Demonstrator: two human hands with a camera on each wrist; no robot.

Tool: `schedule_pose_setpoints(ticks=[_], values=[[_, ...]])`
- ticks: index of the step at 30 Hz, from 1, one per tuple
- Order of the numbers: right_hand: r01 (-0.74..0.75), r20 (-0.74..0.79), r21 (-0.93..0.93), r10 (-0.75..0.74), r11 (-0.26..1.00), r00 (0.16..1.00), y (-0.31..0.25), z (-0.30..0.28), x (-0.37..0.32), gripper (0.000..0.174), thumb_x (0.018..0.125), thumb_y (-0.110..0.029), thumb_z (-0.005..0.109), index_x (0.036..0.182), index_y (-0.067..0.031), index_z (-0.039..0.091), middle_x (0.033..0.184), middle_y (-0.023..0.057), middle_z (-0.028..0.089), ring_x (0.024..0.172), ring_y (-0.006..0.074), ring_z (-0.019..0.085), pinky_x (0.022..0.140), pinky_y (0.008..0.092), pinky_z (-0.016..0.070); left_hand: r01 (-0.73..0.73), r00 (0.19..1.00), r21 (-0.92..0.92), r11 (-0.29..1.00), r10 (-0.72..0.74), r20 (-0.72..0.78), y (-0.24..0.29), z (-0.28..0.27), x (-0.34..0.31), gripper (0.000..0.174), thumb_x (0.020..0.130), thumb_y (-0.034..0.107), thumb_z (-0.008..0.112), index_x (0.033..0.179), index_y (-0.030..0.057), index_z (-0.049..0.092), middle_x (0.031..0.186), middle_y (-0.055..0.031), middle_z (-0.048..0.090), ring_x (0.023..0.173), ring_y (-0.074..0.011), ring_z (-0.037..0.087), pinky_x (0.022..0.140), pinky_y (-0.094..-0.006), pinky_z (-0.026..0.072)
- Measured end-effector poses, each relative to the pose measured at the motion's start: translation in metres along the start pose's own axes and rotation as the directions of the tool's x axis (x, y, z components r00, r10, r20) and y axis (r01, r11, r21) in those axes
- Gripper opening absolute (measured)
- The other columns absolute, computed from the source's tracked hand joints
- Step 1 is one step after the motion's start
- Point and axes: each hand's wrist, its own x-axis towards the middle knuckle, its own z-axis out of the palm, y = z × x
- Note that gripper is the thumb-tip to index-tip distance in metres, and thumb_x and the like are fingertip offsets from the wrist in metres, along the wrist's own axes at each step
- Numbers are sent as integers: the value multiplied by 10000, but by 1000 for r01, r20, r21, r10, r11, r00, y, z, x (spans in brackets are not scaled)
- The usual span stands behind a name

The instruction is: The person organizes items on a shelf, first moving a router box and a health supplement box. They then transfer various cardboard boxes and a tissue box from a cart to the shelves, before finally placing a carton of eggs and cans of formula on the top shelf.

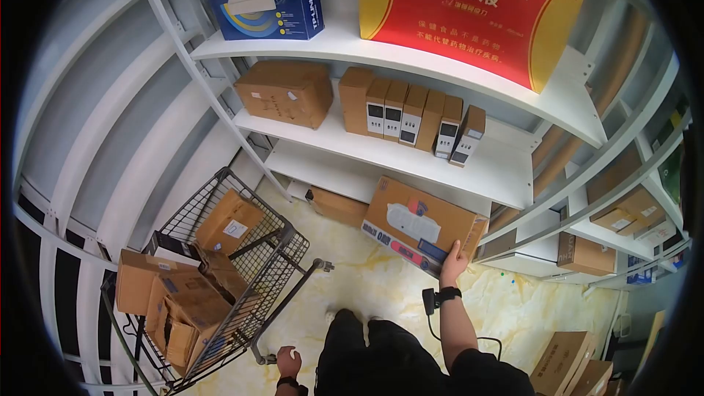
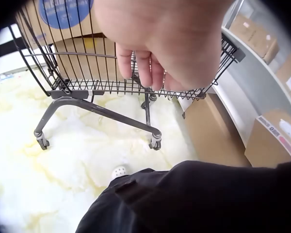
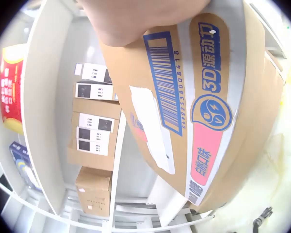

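Cardboard box (image 1: 418,224), barcode (image 3: 165,85) legible right-wrist only

Opens over the yellow-veined pale floor (image 1: 304,315) at lower centre of the head view, right of the black wire cart (image 1: 268,286). Passes down to the middle white shelf (image 1: 507,169) right of the upright narrow brown boxes (image 1: 400,114); narrows sharply between these and the wide brown carton (image 1: 282,95). Blocked at centre right by the blue-printed tan carton (image 1: 411,224), across the low white shelf (image 1: 323,169).

Boxes (image 1: 229,224) in the cart (image 1: 287,233)
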Motion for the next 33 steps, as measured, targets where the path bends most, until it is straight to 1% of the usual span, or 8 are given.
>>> schedule_pose_setpoints(ticks=[3, 5, 11, 17, 23, 27, 31, 33], values=[[-98, -30, 126, 103, 987, 994, 8, 30, 9, 508, 826, -382, 537, 591, 68, 565, 521, 79, 559, 464, 116, 463, 470, 296, 390, 8, 1000, -4, 1000, -8, 14, 11, -7, 6, 176, 694, 129, 535, 819, 19, 594, 844, -147, 581, 828, -308, 543, 750, -386, 440], [-208, -19, 207, 217, 956, 976, 3, 45, 13, 524, 828, -391, 537, 501, 15, 486, 499, 8, 463, 491, 80, 367, 453, 279, 324, 24, 1000, -27, 999, -24, 19, 21, -10, 15, 134, 686, 90, 536, 775, 10, 597, 797, -152, 597, 785, -303, 564, 713, -361, 456], [-248, 88, 239, 233, 939, 968, 8, 67, 37, 533, 822, -413, 538, 486, -7, 459, 495, -20, 413, 493, 70, 320, 439, 271, 273, 0, 997, -2, 1000, 0, 79, 25, -8, 65, 142, 706, 122, 542, 788, 26, 607, 773, -137, 611, 696, -266, 596, 643, -344, 480], [-285, 153, 198, 257, 938, 954, 27, 79, 58, 497, 826, -391, 543, 620, 59, 588, 588, 21, 544, 534, 66, 424, 497, 239, 369, -72, 990, -2, 997, 72, 122, 55, -4, 134, 149, 722, 126, 530, 805, 25, 601, 776, -129, 607, 721, -272, 587, 661, -341, 471], [-316, 132, 317, 288, 894, 948, 29, 101, 71, 492, 816, -403, 551, 626, 48, 596, 580, 21, 544, 538, 78, 432, 504, 259, 380, -185, 975, -107, 977, 197, 107, 99, 4, 180, 148, 732, 125, 540, 817, 22, 603, 788, -139, 609, 721, -265, 592, 657, -334, 471], [-393, 140, 169, 373, 904, 917, 44, 109, 88, 447, 794, -391, 582, 660, 35, 604, 610, 40, 552, 550, 99, 443, 528, 272, 395, -98, 991, -168, 981, 112, 74, 119, 16, 174, 151, 727, 121, 542, 815, 14, 602, 787, -145, 609, 717, -271, 592, 645, -335, 473], [-480, 324, 199, 404, 855, 855, 54, 113, 112, 336, 679, -289, 697, 818, 5, 610, 784, 88, 600, 657, 174, 540, 597, 293, 444, 28, 997, -116, 993, -19, 80, 126, 34, 140, 175, 732, 137, 525, 839, 27, 607, 799, -142, 613, 722, -269, 596, 655, -341, 479], [-581, 604, -53, 489, 812, 629, 53, 105, 127, 457, 664, -244, 714, 990, 32, 551, 957, 92, 589, 816, 200, 565, 746, 302, 451, 101, 993, -111, 989, -93, 73, 130, 45, 117, 192, 734, 153, 514, 849, 31, 606, 804, -142, 617, 731, -269, 601, 663, -345, 485]])
